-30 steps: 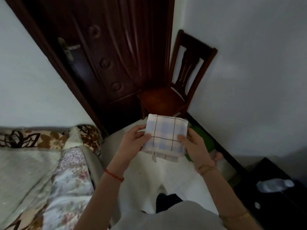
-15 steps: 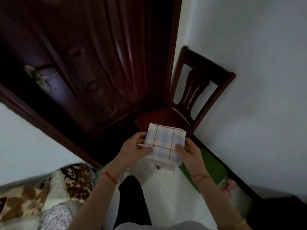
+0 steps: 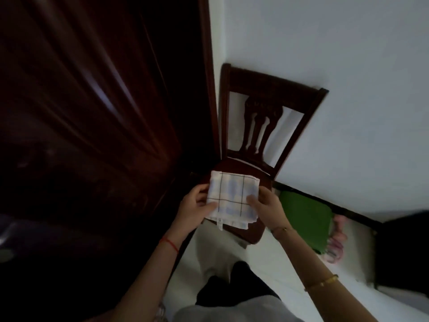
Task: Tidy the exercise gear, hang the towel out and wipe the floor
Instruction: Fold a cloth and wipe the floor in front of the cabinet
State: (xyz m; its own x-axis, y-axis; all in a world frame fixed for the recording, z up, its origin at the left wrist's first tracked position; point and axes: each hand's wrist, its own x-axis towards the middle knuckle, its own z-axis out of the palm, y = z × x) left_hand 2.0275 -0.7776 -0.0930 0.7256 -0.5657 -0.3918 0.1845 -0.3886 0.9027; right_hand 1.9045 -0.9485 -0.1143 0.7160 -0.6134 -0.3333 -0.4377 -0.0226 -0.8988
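Observation:
A folded towel point(image 3: 233, 197), white with pale blue checks and dark grid lines, is held flat in front of me over the seat of a dark wooden chair point(image 3: 267, 98). My left hand point(image 3: 196, 206) grips its left edge, thumb on top. My right hand point(image 3: 267, 208) grips its right edge, thumb pressed on the cloth. A small label hangs from the towel's near edge. A green mat point(image 3: 306, 217) lies on the floor to the right of the chair, with pink exercise gear point(image 3: 336, 242) beside it.
A dark wooden door point(image 3: 92, 112) fills the left side. A white wall point(image 3: 348, 66) stands behind the chair, with a dark skirting board along its foot. A black cabinet point(image 3: 404, 247) sits at the right edge. Pale floor point(image 3: 267, 259) lies below my hands.
I have walked closer to the chair. The folded towel, still held in both hands, is now over the chair seat. The bed has left the view.

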